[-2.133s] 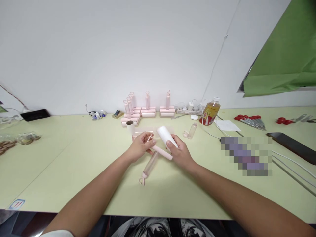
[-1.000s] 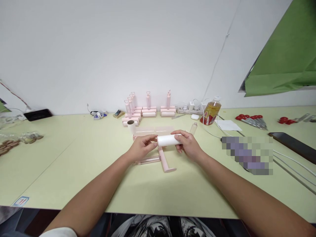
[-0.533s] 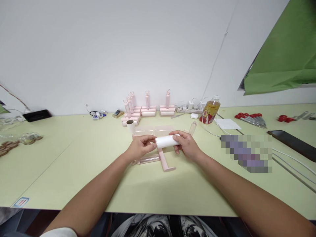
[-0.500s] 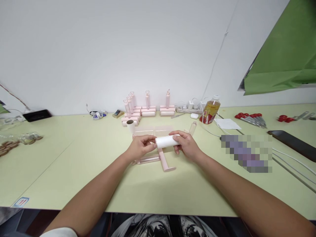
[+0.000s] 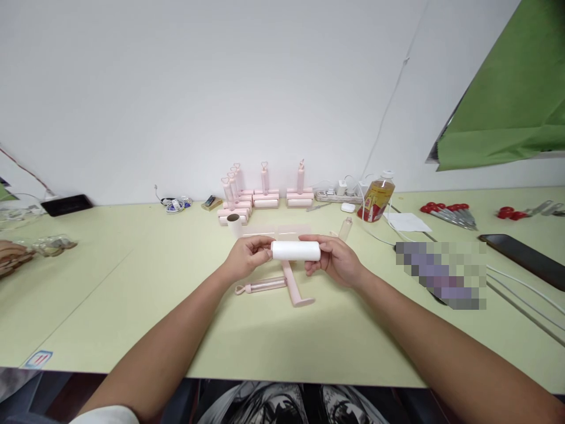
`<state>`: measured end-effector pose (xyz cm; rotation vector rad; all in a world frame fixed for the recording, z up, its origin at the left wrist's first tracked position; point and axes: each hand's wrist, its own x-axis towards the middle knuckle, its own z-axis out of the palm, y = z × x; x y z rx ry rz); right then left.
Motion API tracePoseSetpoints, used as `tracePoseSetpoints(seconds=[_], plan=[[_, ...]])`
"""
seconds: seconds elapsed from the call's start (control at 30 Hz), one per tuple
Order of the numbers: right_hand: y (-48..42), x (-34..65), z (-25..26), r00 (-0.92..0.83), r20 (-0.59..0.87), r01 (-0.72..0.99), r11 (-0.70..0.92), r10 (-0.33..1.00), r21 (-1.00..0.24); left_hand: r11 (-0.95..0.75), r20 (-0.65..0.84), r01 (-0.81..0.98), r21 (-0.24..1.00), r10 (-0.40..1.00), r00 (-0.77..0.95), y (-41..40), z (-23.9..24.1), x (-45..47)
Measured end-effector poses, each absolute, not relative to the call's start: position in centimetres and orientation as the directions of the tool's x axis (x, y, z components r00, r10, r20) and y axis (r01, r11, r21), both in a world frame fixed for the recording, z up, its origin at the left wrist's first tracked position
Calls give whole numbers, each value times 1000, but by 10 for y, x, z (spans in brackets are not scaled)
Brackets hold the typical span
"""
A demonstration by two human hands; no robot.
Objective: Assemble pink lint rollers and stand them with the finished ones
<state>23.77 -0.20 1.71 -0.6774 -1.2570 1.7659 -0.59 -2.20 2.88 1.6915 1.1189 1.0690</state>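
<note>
A white sticky-paper roll (image 5: 295, 251) lies level between my hands, above the table. My left hand (image 5: 248, 257) pinches its left end, and my right hand (image 5: 338, 259) has its fingers curled around the right end. Just below the roll lies a pink lint roller frame (image 5: 292, 285) with a flat disc at its near end. Its clear handle (image 5: 267, 285) with a pink loop points left. Behind my hands are clear pinkish covers (image 5: 295, 230), partly hidden. Another white roll (image 5: 233, 225) stands upright, showing its brown cardboard core.
Several pink lint rollers (image 5: 265, 200) stand along the wall. Right of them are a power strip (image 5: 338, 197), a drink bottle (image 5: 376, 199) and a clear tube (image 5: 345, 228). Farther right lie red-handled tools (image 5: 449, 213) and a phone (image 5: 523, 259); cables cross the right side.
The white roll has shifted slightly left and turned level. My right hand has slid towards its right end, uncovering more of the roll. My left hand has moved slightly left.
</note>
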Motion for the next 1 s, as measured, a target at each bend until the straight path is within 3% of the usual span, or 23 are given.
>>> tracePoseSetpoints(seconds=[0.17,0.43,0.53,0.6,0.63,0.7,0.8,1.0], plan=[[-6,237,21,-555,-5,-232,-160,832,-959,-225,194,220,949,969,151,-22,26,-5],[-6,233,24,-429,41,-207,-55,902,-977,-317,310,198,928,949,66,-22,16,5],[-14,218,19,-287,51,-232,-18,957,-973,-363,369,367,856,928,56,-28,8,19],[-26,202,11,-107,11,-216,-12,994,-976,-394,448,567,723,893,50,-33,2,32],[-33,194,7,32,38,-154,43,999,-987,-407,481,642,650,874,67,-35,-1,38],[-45,182,-1,51,220,22,219,974,-975,-435,501,721,539,854,140,-39,-4,46],[-54,177,-6,28,437,185,425,899,-886,-459,492,746,482,846,203,-39,-8,46],[-49,189,2,33,450,208,434,892,-876,-476,498,717,510,843,205,-32,-14,34]])
